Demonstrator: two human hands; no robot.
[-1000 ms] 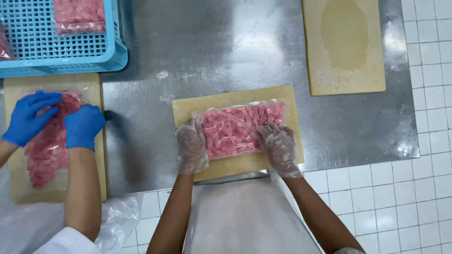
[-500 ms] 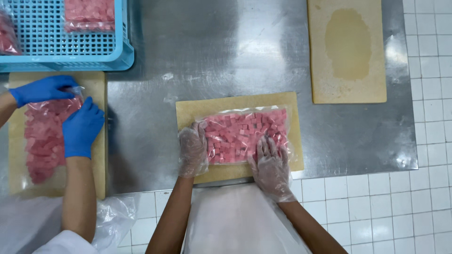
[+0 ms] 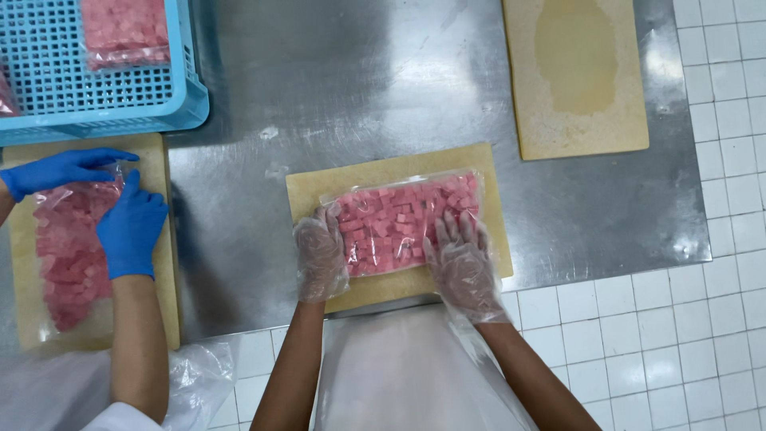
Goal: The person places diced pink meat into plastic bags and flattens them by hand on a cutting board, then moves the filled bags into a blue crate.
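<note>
A clear plastic bag of pink meat cubes [image 3: 403, 219] lies flat on a tan cutting board [image 3: 375, 172] on the steel table. My left hand [image 3: 321, 254], in a thin clear glove, rests against the bag's left edge with fingers curled. Pressed flat on the bag's lower right part is my right hand [image 3: 461, 263], also clear-gloved, fingers spread.
A co-worker's blue-gloved hands [image 3: 120, 215] handle another bag of pink meat [image 3: 68, 255] on a board at the left. A blue crate [image 3: 96, 104] holding bagged meat stands at the back left. A second tan board [image 3: 578, 80] lies at the back right. White tiled floor shows below the table edge.
The bag has been flattened and squared on the board. My right hand slid from the bag's right end onto its lower right face. The co-worker's hands shifted along their bag.
</note>
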